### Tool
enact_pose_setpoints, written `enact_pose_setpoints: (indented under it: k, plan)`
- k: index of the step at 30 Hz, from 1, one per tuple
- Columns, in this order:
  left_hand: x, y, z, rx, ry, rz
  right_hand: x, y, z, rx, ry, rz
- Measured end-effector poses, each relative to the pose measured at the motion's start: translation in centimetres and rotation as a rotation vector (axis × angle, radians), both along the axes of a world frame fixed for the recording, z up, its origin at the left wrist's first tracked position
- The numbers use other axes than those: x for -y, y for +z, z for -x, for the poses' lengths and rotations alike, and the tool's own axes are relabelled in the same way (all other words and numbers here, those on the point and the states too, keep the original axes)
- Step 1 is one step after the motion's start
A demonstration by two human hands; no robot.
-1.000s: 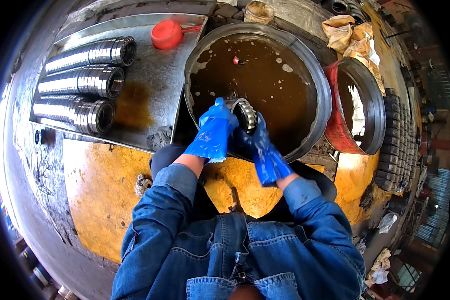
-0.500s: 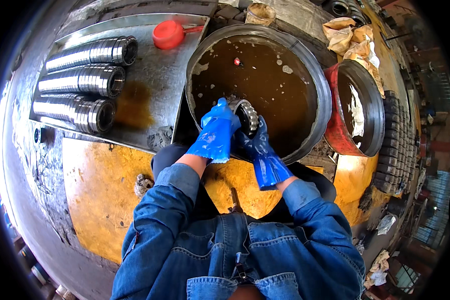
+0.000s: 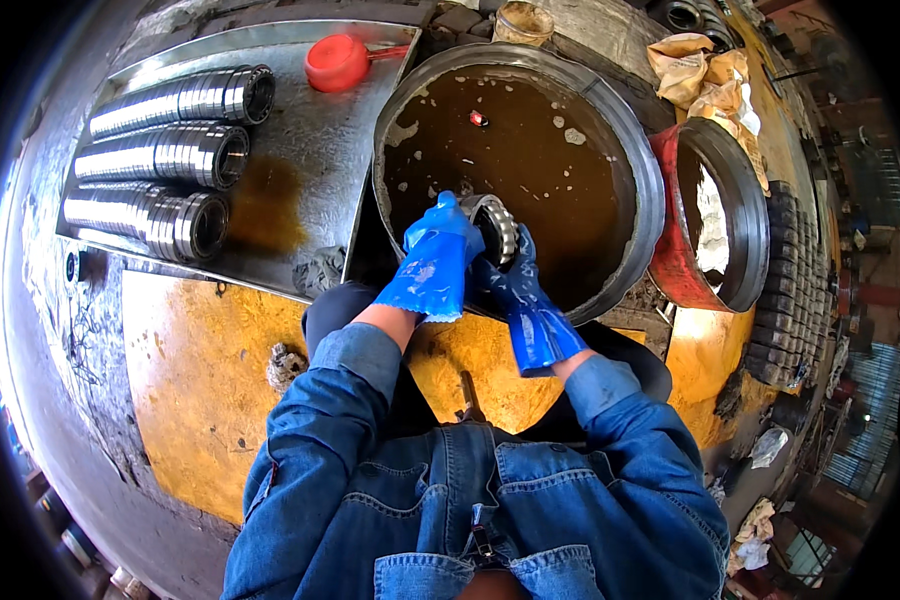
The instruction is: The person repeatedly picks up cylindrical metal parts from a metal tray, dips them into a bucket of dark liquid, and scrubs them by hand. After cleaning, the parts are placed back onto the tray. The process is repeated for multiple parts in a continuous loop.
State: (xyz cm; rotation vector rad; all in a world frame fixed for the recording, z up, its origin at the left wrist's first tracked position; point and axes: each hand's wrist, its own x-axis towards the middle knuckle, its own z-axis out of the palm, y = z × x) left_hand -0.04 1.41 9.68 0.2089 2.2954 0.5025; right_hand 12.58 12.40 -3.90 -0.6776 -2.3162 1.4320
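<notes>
Both my hands wear long blue rubber gloves and grip one shiny metal roller bearing above the near side of a round tub of brown liquid. My left hand is closed on the bearing's left side. From below and the right, my right hand wraps round it, with fingers partly hidden in shadow. The bearing is tilted, its open bore and a row of rollers facing right. A small red-and-white object shows in the liquid, among pale flecks of foam.
To the left, a metal tray carries three rows of stacked bearing rings, a red dipper and a grey rag. A red metal drum stands right of the tub. Beyond lie brown paper bags and a bucket.
The bearing and both hands stay almost where they were, with only a slight shift of the gloves. The tray and its stacks sit a little higher in the view.
</notes>
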Motion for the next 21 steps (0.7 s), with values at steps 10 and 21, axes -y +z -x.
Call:
enact_pose_setpoints:
  k: [10, 21]
  plan:
    - [0.3, 0.5, 0.2, 0.037, 0.055, 0.002, -3.6, 4.3, 7.4, 0.422, 0.234, 0.128]
    - [0.4, 0.6, 0.3, 0.036, 0.037, 0.016, -5.0, 4.8, 7.3, 0.333, 0.381, 0.341]
